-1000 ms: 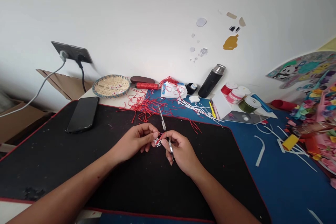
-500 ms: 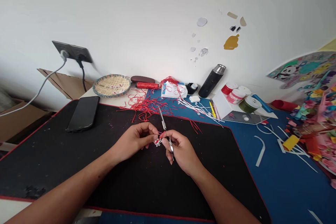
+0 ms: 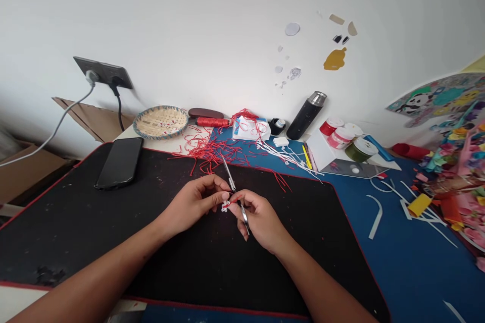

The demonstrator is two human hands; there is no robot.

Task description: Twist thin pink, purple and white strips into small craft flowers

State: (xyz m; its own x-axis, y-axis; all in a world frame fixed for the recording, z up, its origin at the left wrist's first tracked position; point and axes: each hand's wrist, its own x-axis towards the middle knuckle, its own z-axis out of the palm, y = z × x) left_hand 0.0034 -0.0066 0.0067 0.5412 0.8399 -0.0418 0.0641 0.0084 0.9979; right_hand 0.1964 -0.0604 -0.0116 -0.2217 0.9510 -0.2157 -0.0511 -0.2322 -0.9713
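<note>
Both hands meet over the middle of the black mat. Between the fingertips of my left hand is a small white looped cord flower with red cord at its centre. My right hand is closed around a pair of slim silver scissors, whose blades point up and away from me. Its thumb and index finger also pinch the red cord beside the flower. My fingers hide part of the scissors and of the cord.
Red cord offcuts and white cords lie behind the mat. A phone rests at left, near a woven basket. Along the wall stand a red thread spool, a black flask and ribbon rolls.
The scissors have tilted, their tips swinging left. The white flower has turned and shifted slightly left and looks more bunched. Both hands keep nearly the same place.
</note>
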